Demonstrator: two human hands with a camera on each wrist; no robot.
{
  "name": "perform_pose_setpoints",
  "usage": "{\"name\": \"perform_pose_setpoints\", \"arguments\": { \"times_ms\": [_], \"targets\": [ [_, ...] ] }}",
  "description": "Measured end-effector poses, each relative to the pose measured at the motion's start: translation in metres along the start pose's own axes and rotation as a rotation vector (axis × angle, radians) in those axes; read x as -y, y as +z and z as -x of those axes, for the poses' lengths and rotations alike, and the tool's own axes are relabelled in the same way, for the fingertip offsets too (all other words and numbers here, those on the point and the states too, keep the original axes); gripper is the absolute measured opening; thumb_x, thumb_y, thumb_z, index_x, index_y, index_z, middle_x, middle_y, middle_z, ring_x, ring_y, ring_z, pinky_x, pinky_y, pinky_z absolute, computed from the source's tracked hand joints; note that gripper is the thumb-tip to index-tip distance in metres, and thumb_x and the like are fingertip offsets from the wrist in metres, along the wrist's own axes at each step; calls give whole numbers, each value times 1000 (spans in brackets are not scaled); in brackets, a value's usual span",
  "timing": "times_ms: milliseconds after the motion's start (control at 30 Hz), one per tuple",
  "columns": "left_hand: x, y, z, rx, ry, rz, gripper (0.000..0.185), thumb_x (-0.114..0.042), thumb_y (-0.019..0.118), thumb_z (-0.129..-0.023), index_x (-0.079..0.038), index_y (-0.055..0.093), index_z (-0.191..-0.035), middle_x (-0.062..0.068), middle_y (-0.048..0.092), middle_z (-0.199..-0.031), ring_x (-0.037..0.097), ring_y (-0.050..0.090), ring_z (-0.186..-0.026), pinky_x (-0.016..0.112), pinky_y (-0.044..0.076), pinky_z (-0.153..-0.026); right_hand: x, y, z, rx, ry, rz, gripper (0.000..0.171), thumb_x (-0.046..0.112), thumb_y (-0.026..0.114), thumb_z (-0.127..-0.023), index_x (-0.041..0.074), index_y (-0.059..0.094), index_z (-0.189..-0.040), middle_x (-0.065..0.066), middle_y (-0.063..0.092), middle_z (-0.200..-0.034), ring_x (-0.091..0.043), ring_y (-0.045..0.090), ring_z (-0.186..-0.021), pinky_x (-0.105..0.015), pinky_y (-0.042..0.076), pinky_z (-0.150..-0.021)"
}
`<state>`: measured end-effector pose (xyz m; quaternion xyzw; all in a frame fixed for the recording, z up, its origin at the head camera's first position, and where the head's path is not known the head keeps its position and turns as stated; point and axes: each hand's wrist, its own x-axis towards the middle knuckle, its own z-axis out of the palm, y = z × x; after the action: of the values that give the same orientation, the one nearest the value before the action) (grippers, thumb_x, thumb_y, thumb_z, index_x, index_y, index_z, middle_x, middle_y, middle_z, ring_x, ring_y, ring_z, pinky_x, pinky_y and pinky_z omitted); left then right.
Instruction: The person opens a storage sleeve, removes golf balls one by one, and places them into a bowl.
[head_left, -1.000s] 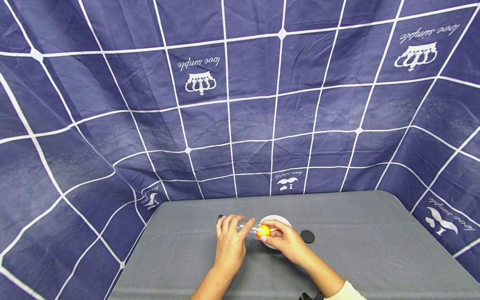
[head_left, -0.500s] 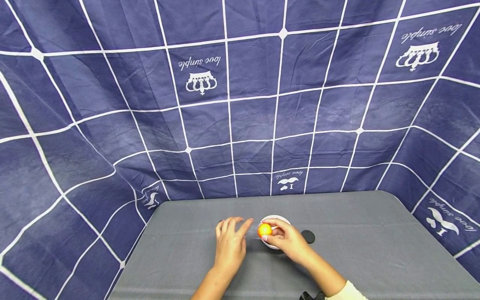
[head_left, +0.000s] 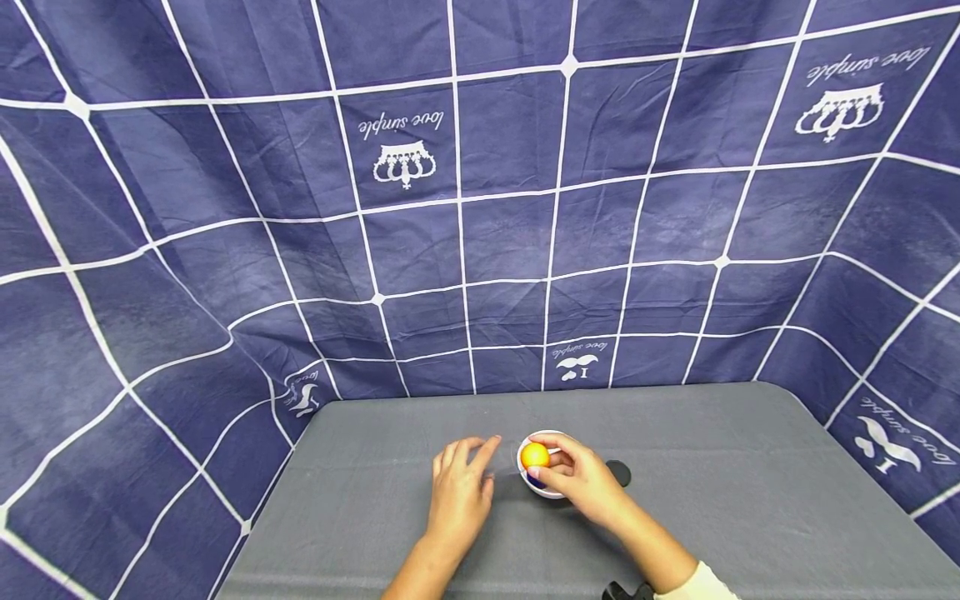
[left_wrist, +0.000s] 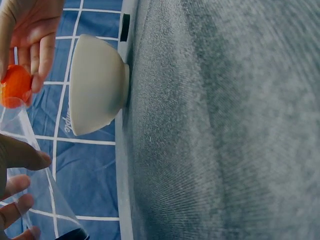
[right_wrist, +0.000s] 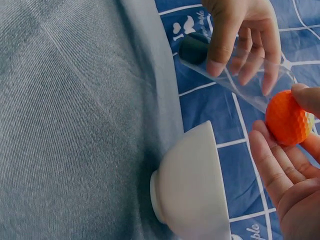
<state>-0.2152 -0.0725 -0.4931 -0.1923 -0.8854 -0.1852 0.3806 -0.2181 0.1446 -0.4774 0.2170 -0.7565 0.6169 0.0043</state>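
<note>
My left hand (head_left: 456, 492) grips a clear plastic tube (right_wrist: 232, 84) with a black closed end (right_wrist: 193, 48). The tube lies tilted, its open mouth toward my right hand (head_left: 588, 479). Between thumb and fingers, the right hand pinches an orange dimpled golf ball (right_wrist: 290, 119). In both wrist views the ball sits right at the tube's mouth. A white bowl (left_wrist: 97, 85) stands upright on the table, below the ball and partly under the right hand in the head view. Something dark blue (head_left: 536, 478) shows inside it beside the right thumb.
A black round disc (head_left: 619, 473) lies on the grey cloth-covered table (head_left: 712, 500), to the right of the bowl. Blue checked curtains (head_left: 510, 233) enclose the table at the back and both sides. A black object (head_left: 626, 592) shows near the right sleeve.
My right hand and the ball have shifted slightly right, over the bowl. The tube's black end no longer shows past my left hand in the head view, and something dark blue now shows in the bowl.
</note>
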Motion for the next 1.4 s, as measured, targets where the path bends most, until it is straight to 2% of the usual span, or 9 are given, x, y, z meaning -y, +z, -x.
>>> {"name": "perform_pose_setpoints", "arguments": {
  "times_ms": [133, 367, 600, 867, 1133, 1400],
  "targets": [
    [1, 1, 1, 13, -31, 19, 67, -7, 90, -64, -24, 69, -126, 0, 67, -110, 22, 62, -105, 42, 46, -88, 0, -2, 1, -21, -18, 35, 50, 14, 76, -90, -1, 58, -134, -23, 62, -119, -5, 68, -92, -18, 57, -83],
    [2, 2, 2, 18, -87, 44, 67, -11, 91, -65, -20, 67, -127, 2, 68, -108, 22, 65, -101, 41, 51, -83, -3, -7, 3, -47, -126, 157, 47, 16, 76, -90, 1, 62, -131, -17, 64, -115, -6, 67, -92, -22, 59, -82],
    [4, 3, 3, 19, -130, 73, 60, -16, 90, -70, -9, 64, -124, 6, 69, -106, 24, 67, -97, 42, 54, -84, -6, -14, 4, -29, -123, 237, 43, 16, 77, -89, 3, 64, -128, -11, 66, -109, -12, 68, -93, -23, 59, -82],
    [5, 6, 4, 57, -188, 109, 58, -20, 88, -74, -5, 62, -124, 7, 70, -109, 25, 68, -101, 43, 55, -86, -11, -17, 4, -15, -184, 340, 40, 10, 78, -87, -1, 65, -123, -9, 67, -107, -11, 68, -90, -35, 61, -80],
    [7, 8, 5, 118, -309, 199, 58, -22, 84, -79, -4, 59, -128, 10, 69, -112, 28, 68, -107, 45, 53, -93, -13, -20, 5, 33, -201, 480, 41, 8, 79, -85, 1, 66, -122, -4, 66, -107, -8, 65, -90, -27, 60, -80],
    [9, 9, 6, 121, -333, 213, 58, -21, 85, -79, -3, 59, -128, 8, 69, -112, 26, 69, -103, 44, 54, -91, -11, -20, 6, 53, -267, 633, 40, 10, 79, -84, 4, 67, -121, -1, 67, -107, -9, 65, -92, -27, 58, -83]
  ]
}}
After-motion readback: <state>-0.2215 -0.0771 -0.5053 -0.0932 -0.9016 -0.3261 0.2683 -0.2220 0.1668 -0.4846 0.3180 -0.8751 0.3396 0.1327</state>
